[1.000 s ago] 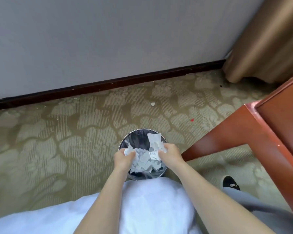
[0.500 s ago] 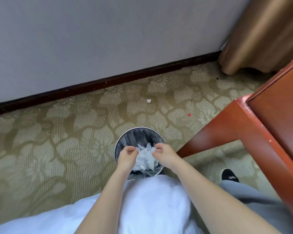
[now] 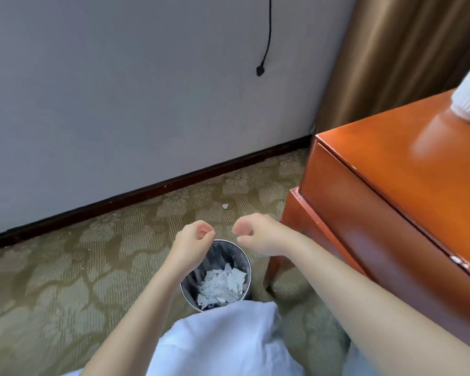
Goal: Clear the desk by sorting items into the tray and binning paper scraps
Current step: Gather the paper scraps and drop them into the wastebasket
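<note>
Hotel-style room: patterned carpet, gold curtain, wooden desk, dark baseboard

Clad in a white shirt, plain, soft and rumpled into broad folds across the front, shaded faintly blue in the creases. Uncovered along the left forearm and the right forearm from the lower edge of view to the wrists; bare likewise at left hand and right hand
</note>
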The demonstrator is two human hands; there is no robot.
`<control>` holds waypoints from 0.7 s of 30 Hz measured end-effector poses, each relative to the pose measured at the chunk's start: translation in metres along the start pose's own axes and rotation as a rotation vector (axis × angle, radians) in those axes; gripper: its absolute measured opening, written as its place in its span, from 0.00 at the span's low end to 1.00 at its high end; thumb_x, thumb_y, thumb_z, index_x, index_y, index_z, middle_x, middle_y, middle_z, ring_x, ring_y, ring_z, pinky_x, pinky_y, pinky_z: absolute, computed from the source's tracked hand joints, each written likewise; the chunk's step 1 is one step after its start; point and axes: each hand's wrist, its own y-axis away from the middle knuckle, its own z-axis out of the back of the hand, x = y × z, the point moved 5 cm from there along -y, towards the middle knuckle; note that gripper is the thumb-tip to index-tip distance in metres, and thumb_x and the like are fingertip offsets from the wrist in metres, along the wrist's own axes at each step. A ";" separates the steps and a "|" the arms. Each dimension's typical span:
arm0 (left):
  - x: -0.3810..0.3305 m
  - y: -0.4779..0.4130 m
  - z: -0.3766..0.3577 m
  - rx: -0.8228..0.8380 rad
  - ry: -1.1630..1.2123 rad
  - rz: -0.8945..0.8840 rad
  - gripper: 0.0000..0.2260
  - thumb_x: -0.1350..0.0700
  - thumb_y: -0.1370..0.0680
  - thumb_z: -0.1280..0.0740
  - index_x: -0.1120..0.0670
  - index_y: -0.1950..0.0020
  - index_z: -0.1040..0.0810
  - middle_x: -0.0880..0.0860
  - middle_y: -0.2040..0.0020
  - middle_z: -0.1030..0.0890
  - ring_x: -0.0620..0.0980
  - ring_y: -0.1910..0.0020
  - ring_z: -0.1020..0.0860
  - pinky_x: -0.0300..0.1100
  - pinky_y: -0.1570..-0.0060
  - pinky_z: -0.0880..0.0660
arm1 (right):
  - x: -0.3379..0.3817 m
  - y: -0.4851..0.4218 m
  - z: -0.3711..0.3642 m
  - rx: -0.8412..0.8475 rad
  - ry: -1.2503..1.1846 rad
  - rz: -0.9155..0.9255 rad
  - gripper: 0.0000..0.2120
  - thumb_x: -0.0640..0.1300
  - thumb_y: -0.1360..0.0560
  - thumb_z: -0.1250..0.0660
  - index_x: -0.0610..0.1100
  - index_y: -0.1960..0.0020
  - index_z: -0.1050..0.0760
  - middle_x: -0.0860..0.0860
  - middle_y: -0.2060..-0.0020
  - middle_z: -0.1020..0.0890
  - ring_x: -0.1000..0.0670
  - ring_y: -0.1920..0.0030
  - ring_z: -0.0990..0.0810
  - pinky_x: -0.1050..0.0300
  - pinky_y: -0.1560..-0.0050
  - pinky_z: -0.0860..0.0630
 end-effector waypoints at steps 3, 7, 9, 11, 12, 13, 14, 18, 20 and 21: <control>-0.047 0.021 0.030 0.046 -0.104 -0.159 0.05 0.54 0.22 0.38 0.49 0.53 0.22 0.45 0.57 0.20 0.45 0.51 0.21 0.41 0.46 0.26 | 0.036 0.038 0.043 -0.076 0.092 0.071 0.14 0.45 0.22 0.38 0.47 0.37 0.25 0.49 0.41 0.21 0.49 0.41 0.24 0.58 0.43 0.30; -0.122 0.057 0.064 0.093 -0.207 -0.358 0.06 0.53 0.22 0.38 0.50 0.50 0.22 0.44 0.56 0.19 0.43 0.52 0.21 0.37 0.51 0.29 | 0.071 0.095 0.096 -0.190 0.170 0.161 0.14 0.45 0.22 0.38 0.47 0.38 0.25 0.50 0.45 0.19 0.50 0.45 0.22 0.57 0.45 0.26; -0.159 0.076 0.074 0.104 -0.225 -0.430 0.07 0.52 0.22 0.38 0.50 0.50 0.22 0.45 0.55 0.19 0.43 0.51 0.22 0.37 0.51 0.29 | 0.080 0.124 0.119 -0.245 0.196 0.181 0.13 0.45 0.22 0.38 0.48 0.38 0.25 0.51 0.46 0.20 0.51 0.47 0.23 0.58 0.47 0.26; -0.194 0.094 0.080 0.110 -0.249 -0.510 0.06 0.51 0.22 0.38 0.49 0.50 0.22 0.44 0.55 0.19 0.43 0.51 0.21 0.38 0.51 0.28 | 0.084 0.155 0.141 -0.305 0.202 0.190 0.13 0.45 0.23 0.38 0.50 0.39 0.25 0.53 0.47 0.20 0.51 0.48 0.22 0.57 0.49 0.24; -0.211 0.103 0.079 0.117 -0.260 -0.551 0.06 0.51 0.22 0.38 0.48 0.50 0.21 0.43 0.56 0.19 0.42 0.51 0.21 0.38 0.50 0.28 | 0.084 0.170 0.150 -0.328 0.207 0.188 0.13 0.46 0.23 0.38 0.50 0.39 0.25 0.53 0.48 0.20 0.51 0.48 0.22 0.58 0.51 0.24; -0.228 0.112 0.077 0.128 -0.269 -0.589 0.06 0.51 0.22 0.38 0.47 0.50 0.21 0.42 0.56 0.19 0.42 0.51 0.21 0.38 0.50 0.28 | 0.082 0.186 0.159 -0.345 0.218 0.181 0.13 0.46 0.23 0.38 0.50 0.39 0.25 0.54 0.48 0.21 0.51 0.48 0.22 0.59 0.53 0.23; -0.244 0.122 0.073 0.144 -0.276 -0.628 0.06 0.50 0.22 0.38 0.47 0.50 0.21 0.41 0.56 0.20 0.41 0.51 0.21 0.38 0.49 0.28 | 0.079 0.201 0.166 -0.358 0.230 0.170 0.13 0.45 0.23 0.38 0.50 0.39 0.25 0.54 0.48 0.20 0.51 0.48 0.21 0.59 0.53 0.23; -0.301 0.160 0.039 0.204 -0.317 -0.751 0.06 0.49 0.22 0.38 0.45 0.51 0.22 0.43 0.51 0.19 0.43 0.49 0.21 0.41 0.45 0.26 | 0.050 0.262 0.187 -0.400 0.281 0.094 0.13 0.46 0.22 0.38 0.52 0.39 0.25 0.54 0.47 0.19 0.52 0.47 0.21 0.59 0.52 0.22; -0.325 0.178 0.016 0.223 -0.348 -0.809 0.06 0.48 0.22 0.38 0.45 0.50 0.22 0.44 0.50 0.19 0.44 0.49 0.21 0.42 0.45 0.25 | 0.026 0.292 0.196 -0.405 0.279 0.036 0.13 0.47 0.22 0.37 0.53 0.39 0.26 0.55 0.47 0.19 0.53 0.47 0.21 0.58 0.49 0.21; -0.336 0.188 0.003 0.231 -0.366 -0.845 0.07 0.47 0.22 0.38 0.45 0.51 0.22 0.43 0.50 0.20 0.44 0.50 0.22 0.42 0.46 0.25 | 0.012 0.307 0.200 -0.407 0.263 0.005 0.12 0.47 0.23 0.37 0.54 0.39 0.26 0.56 0.47 0.19 0.53 0.47 0.21 0.57 0.48 0.21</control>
